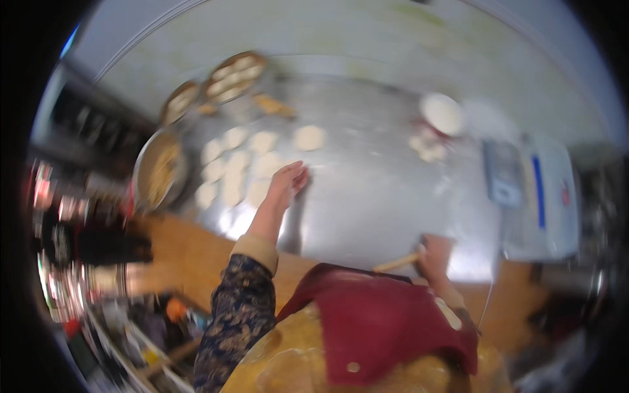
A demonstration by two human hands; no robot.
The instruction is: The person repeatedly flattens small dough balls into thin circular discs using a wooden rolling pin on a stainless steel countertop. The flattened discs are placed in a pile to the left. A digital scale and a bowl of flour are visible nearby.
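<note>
My left hand (290, 181) hovers by the right edge of the flattened dough rounds (235, 178), with nothing visible in its loosely bent fingers. The rounds lie in rows on a steel worktop (363, 196). A single dough round (309, 138) sits apart, just beyond my left fingertips. My right hand (436, 255) is closed around a thin wooden rolling pin (396, 263) near the worktop's front edge. Small dough pieces (426, 147) form a cluster at the far right, beside a white bowl (442, 114). Motion blur hides finer detail.
A metal bowl of yellowish shredded filling (162, 172) stands at the left. Behind it are two round trays (236, 77) (180, 102) holding pale dough pieces. A kitchen scale (502, 172) and a translucent plastic bin (550, 206) occupy the right end. Cluttered shelving (147, 339) stands lower left.
</note>
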